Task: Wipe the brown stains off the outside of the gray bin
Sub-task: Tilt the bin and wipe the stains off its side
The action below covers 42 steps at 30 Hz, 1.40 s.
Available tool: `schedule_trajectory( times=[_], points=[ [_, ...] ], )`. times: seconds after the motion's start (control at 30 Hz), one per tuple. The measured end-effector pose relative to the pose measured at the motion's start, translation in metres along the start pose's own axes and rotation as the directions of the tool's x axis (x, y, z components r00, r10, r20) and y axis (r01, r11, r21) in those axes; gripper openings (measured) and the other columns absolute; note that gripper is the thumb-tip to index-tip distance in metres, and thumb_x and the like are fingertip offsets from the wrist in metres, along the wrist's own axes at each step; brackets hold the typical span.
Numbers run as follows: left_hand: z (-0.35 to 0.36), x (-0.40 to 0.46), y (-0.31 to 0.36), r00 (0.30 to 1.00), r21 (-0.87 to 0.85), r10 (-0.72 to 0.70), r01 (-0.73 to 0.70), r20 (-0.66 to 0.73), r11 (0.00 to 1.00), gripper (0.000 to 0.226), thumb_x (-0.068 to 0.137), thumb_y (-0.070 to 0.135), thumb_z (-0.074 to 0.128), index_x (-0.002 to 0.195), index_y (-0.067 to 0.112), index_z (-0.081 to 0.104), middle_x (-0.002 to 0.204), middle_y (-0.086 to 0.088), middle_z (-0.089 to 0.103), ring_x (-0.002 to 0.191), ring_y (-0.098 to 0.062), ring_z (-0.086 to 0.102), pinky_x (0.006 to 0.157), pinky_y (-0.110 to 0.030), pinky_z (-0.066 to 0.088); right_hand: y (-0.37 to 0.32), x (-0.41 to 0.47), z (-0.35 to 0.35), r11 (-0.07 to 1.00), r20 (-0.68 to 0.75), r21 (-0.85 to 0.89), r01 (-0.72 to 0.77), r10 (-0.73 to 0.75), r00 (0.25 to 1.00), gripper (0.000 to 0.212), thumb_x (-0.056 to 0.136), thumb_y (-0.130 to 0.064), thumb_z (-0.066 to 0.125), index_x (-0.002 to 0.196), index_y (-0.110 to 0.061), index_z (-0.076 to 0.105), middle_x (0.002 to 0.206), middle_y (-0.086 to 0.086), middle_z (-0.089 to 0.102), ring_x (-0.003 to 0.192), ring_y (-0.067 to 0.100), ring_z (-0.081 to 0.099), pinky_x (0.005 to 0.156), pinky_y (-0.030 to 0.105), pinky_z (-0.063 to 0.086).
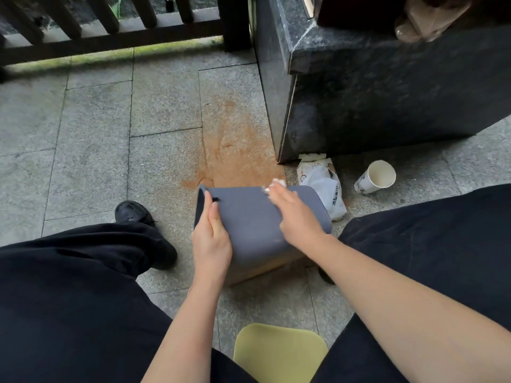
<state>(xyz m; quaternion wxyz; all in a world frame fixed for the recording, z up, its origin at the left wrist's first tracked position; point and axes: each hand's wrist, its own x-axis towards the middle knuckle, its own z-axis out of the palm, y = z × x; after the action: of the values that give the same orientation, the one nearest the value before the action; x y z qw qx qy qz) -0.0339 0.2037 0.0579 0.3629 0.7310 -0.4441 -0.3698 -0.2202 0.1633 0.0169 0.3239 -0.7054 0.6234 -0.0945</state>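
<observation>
Yellow seat edge, bottom centre of the frame, between our dark trouser legs; not part of the job.

Item: gray bin, centre of the frame, lying on its side on the stone paving. Its long axis runs left to right across the picture, open mouth toward the left, closed base toward the right. We see brown staining along its lower face, the side nearest the paving; the broad upper face looks mostly clean.

Item: left hand, closed over the bin's rim at the mouth end, thumb lying on the upper face, steadying it.

Item: right hand, fingers curled together around a wad of white tissue, pressed onto the bin's far upper edge toward the base end. This is the nearer hand to that edge.

We judge that the stained lower face lies below and toward us from the tissue, so the bin needs rolling.

Nearby: brown spill on the paving just beyond the bin; tissue packet and paper cup to the right.
</observation>
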Motion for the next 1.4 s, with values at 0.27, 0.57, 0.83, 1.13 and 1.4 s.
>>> schedule_trajectory(
  times=[0.27, 0.57, 0.83, 1.13, 1.4],
  points=[
    [-0.004, 0.009, 0.001, 1.0, 0.029, -0.011, 0.011, -0.015, 1.0, 0.047, 0.109, 0.037, 0.031, 0.152, 0.022, 0.04, 0.146, 0.02, 0.039, 0.132, 0.011, 0.03, 0.092, 0.009, 0.016, 0.038, 0.001, -0.011, 0.893, -0.051, 0.005, -0.45, 0.449, 0.892, 0.068, 0.088, 0.005, 0.042, 0.152, -0.017, 0.032, 0.158, 0.003, 0.03, 0.137, 0.032, 0.039, 0.104, 0.043, 0.043],
    [-0.009, 0.005, -0.004, 0.998, 0.078, -0.04, 0.043, -0.048, 0.996, 0.048, 0.109, 0.034, 0.033, 0.154, 0.018, 0.035, 0.156, 0.004, 0.038, 0.132, 0.004, 0.032, 0.088, 0.007, 0.017, -0.083, -0.059, 0.023, 0.945, 0.07, 0.19, 0.264, -0.282, 0.957, 0.082, 0.078, 0.015, 0.044, 0.152, -0.019, 0.035, 0.162, -0.007, 0.023, 0.148, 0.01, 0.019, 0.114, 0.017, 0.017],
    [-0.029, 0.009, -0.012, 0.984, 0.139, -0.106, 0.126, -0.144, 0.982, 0.049, 0.107, 0.039, 0.033, 0.152, 0.022, 0.041, 0.153, 0.007, 0.043, 0.139, -0.013, 0.039, 0.097, -0.013, 0.024, -0.005, -0.039, 0.011, 0.997, 0.066, -0.066, -0.05, 0.054, 0.996, 0.087, 0.082, 0.013, 0.054, 0.151, -0.032, 0.027, 0.161, -0.01, 0.018, 0.142, 0.028, 0.031, 0.103, 0.04, 0.04],
    [-0.035, 0.025, -0.014, 0.953, 0.129, -0.195, 0.229, -0.232, 0.965, 0.043, 0.106, 0.032, 0.038, 0.148, 0.024, 0.048, 0.147, 0.003, 0.053, 0.133, -0.022, 0.048, 0.093, -0.021, 0.029, 0.012, -0.028, 0.019, 0.928, -0.144, -0.031, -0.372, 0.364, 0.92, 0.053, 0.084, 0.001, 0.056, 0.133, -0.015, 0.045, 0.132, -0.002, 0.044, 0.106, 0.026, 0.057, 0.071, 0.034, 0.046],
    [-0.036, 0.031, -0.026, 0.907, 0.036, -0.314, 0.337, -0.282, 0.941, 0.046, 0.105, 0.03, 0.04, 0.149, 0.018, 0.045, 0.149, -0.007, 0.05, 0.136, -0.028, 0.045, 0.106, -0.031, 0.032, -0.022, -0.063, 0.057, 0.798, -0.045, 0.226, -0.558, 0.581, 0.812, 0.05, 0.093, -0.008, 0.049, 0.142, -0.006, 0.041, 0.138, 0.013, 0.049, 0.117, 0.035, 0.057, 0.095, 0.04, 0.048]
  ],
)
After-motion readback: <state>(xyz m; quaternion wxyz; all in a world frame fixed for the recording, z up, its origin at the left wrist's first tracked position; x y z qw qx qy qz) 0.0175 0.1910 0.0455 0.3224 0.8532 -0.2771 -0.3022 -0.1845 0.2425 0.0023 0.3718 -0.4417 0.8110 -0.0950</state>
